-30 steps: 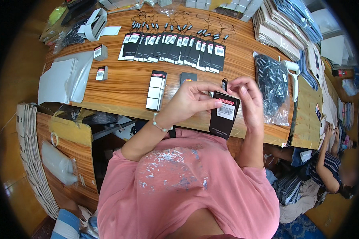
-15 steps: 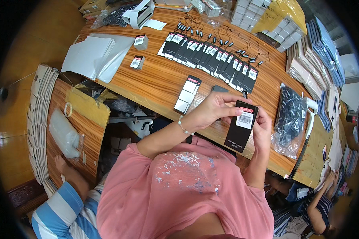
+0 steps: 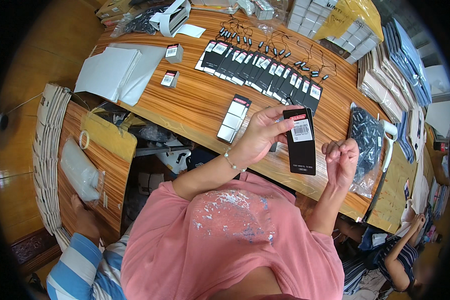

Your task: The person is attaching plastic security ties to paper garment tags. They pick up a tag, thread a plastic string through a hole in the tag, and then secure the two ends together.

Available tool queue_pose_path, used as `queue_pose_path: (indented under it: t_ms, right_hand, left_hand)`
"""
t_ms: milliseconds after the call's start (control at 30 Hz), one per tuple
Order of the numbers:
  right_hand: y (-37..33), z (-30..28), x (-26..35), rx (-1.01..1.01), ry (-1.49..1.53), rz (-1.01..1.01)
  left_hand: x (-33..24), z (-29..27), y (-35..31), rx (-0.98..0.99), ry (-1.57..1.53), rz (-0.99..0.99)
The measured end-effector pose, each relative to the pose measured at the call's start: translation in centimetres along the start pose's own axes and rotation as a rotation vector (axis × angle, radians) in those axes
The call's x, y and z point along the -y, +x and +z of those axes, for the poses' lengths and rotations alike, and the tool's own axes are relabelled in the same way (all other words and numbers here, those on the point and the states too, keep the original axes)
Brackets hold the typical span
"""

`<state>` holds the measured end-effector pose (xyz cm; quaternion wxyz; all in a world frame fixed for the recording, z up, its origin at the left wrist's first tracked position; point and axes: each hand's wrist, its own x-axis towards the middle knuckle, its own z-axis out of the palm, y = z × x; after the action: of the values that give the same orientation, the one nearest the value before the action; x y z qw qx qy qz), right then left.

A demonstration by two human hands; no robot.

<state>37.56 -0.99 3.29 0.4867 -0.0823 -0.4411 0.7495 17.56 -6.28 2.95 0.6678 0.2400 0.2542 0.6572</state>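
Observation:
My left hand (image 3: 267, 134) pinches a black hang tag (image 3: 301, 156) near its top edge, thumb in front. The tag hangs upright over the table's near edge and carries a red label and a white barcode sticker. To its right, apart from the tag, is my right hand (image 3: 341, 156), raised with its fingers curled together; whatever they may hold is too small to make out. On the table left of my left hand lies a black tag with white panels (image 3: 233, 120). Farther back, a fanned row of black hang tags (image 3: 255, 70) has cords and small black toggles trailing behind.
Two small label stacks (image 3: 173, 53) and white sheets (image 3: 105, 72) are at left. A clear bag of black cords (image 3: 364, 135) lies at right beside a white-handled tool (image 3: 389, 132). White boxes (image 3: 310, 20) and bagged folded garments (image 3: 385, 85) line the far right. Other people sit at both sides.
My right hand has come off the tag and moved right, its fingers now curled. The tag has swung straighter and shifted slightly left and up, in my left hand.

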Motion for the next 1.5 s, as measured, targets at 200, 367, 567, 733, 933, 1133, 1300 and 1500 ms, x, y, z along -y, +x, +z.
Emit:
queue_pose_path:
  t_ms: [200,367,567,733,933,1133,1300,1500]
  right_hand:
    - [0.7,1.2,-0.1,-0.084,-0.022,-0.144]
    - [2.8,1.8,-0.2,-0.018,-0.058,-0.304]
    - [4.0,4.9,0.5,-0.037,-0.177,-0.3]
    - [4.3,5.2,0.4,0.03,-0.071,-0.231]
    - [4.5,4.7,1.9,-0.111,-0.232,-0.299]
    - [3.8,5.7,1.9,-0.163,-0.43,-0.208]
    - [3.5,5.9,1.6,-0.193,-0.442,-0.152]
    - [3.4,6.3,0.7,-0.254,-0.589,-0.073]
  left_hand:
    - [0.6,0.0,-0.6,0.024,-0.081,-0.113]
    - [1.7,0.0,-0.8,0.072,-0.182,-0.198]
    - [2.1,-0.3,-0.7,0.093,-0.39,-0.229]
    - [2.1,-0.4,-0.7,0.075,-0.355,-0.212]
    - [-1.1,-0.9,-1.0,0.005,0.467,-0.137]
    - [-3.1,-1.6,-0.3,-0.099,0.747,0.189]
    - [-4.4,-0.3,-0.3,-0.081,0.894,0.289]
    - [-4.8,0.3,0.0,-0.103,0.908,0.325]
